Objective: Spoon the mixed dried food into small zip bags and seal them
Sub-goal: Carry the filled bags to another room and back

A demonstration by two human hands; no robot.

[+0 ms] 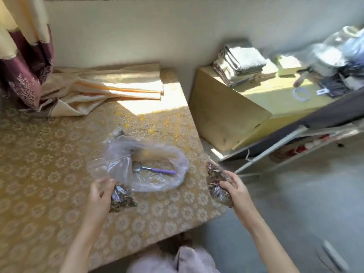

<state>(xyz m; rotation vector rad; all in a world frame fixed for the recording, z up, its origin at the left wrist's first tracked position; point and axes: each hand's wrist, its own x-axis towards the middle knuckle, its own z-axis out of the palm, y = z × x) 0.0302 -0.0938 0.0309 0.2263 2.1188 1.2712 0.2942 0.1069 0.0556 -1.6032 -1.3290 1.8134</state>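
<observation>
A table point(49, 154) under a yellow cloth with a white flower pattern fills the left of the view, and everything below is placed against it. At its far left edge a cream and maroon curtain point(25, 56) hangs down and spills onto the cloth. Off its right side stand a yellow-green cabinet point(226, 115) with folded towels point(240, 62) on top and, nearer the viewer, a metal-framed cot point(295, 134); the clutter at the cabinet's far end is too blurred to name.

Near the table's right front part lies a big clear plastic bag point(157, 174), crumpled open and nearly empty. Inside it rests a metal spoon point(151, 170) with a purple handle, bowl pointing left. A pale blurred shape lies just behind the spoon, and I cannot tell what it is.

A small zip bag point(122, 196) lies on the cloth just in front of the big bag's left end, its lower half dark with mixed dried food and its clear upper half standing up empty. The left hand point(100, 194) grips this bag at its left side, fingers curled onto the plastic; whether the zip is closed cannot be told. A second, filled bag point(216, 184), packed with brown and purplish pieces, is held just past the table's right front corner, off the cloth, with the right hand point(236, 191) wrapped around its lower half.
</observation>
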